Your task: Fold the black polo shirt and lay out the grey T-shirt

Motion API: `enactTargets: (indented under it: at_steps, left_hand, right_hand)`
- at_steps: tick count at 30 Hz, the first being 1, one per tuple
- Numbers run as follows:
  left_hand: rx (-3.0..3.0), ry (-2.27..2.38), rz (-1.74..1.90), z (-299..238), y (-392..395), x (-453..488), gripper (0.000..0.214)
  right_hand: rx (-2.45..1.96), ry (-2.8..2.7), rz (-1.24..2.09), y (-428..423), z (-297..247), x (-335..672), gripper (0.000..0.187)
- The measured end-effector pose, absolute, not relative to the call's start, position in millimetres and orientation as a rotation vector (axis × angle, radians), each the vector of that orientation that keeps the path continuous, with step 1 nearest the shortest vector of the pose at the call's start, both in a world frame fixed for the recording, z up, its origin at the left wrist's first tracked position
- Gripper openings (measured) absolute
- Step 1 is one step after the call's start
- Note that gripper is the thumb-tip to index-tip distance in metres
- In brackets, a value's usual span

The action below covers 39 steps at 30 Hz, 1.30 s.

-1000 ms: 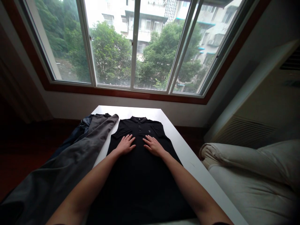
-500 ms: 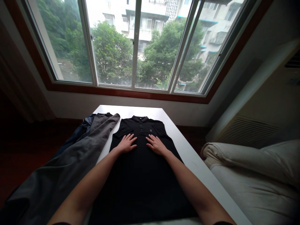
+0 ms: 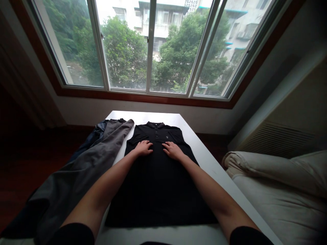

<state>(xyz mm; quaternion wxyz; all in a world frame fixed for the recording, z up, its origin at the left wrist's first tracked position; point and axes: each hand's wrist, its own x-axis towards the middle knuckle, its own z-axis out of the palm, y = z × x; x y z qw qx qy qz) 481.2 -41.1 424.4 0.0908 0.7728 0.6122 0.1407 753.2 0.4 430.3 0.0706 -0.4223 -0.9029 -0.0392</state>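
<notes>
A black polo shirt (image 3: pixel 159 183) lies spread front side up on a white table (image 3: pixel 217 177), its collar toward the window and its hem toward me. Its sleeves do not show at the sides. My left hand (image 3: pixel 143 148) rests palm down on the left of the chest, fingers apart and slightly bent. Opposite it, my right hand (image 3: pixel 173 150) lies on the right of the chest, just below a small pale logo, also with fingers apart. Neither hand grips the cloth.
Grey trousers (image 3: pixel 84 170) and dark blue clothing (image 3: pixel 88 141) lie along the table's left side and hang over its edge. On the right stands a pale cushioned sofa (image 3: pixel 276 197). A wide window (image 3: pixel 148 51) is beyond the table, and a large appliance (image 3: pixel 286 122) stands at right.
My fingers have bent a little and drawn slightly closer together on the shirt. The view has tipped down, so the shirt's hem and my dark sleeves show more fully.
</notes>
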Motion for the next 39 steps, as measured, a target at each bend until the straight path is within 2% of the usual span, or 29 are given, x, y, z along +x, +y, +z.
enactTargets:
  at_steps: [4, 10, 19, 25, 34, 39]
  left_hand:
    - [2.106, 2.077, 0.592, 427, -39, 513, 0.038]
    - [2.005, 2.212, 0.803, 414, -50, 544, 0.032]
    - [2.276, 1.919, 0.712, 404, -63, 491, 0.048]
    - [2.278, 1.929, 0.735, 405, -68, 475, 0.046]
    - [2.223, 2.013, 0.700, 410, -73, 480, 0.044]
    - [2.024, 2.213, 0.695, 419, -62, 504, 0.035]
  right_hand:
    - [-1.449, -2.618, -0.082, 1, 440, 733, 0.045]
    - [-1.586, -2.416, -0.050, -2, 424, 714, 0.046]
    - [-1.434, -2.569, 0.061, 5, 408, 746, 0.060]
    - [-1.331, -2.614, 0.088, 5, 412, 769, 0.060]
    - [-1.404, -2.574, 0.059, 9, 407, 806, 0.059]
    - [-1.446, -2.555, 0.063, 8, 405, 802, 0.058]
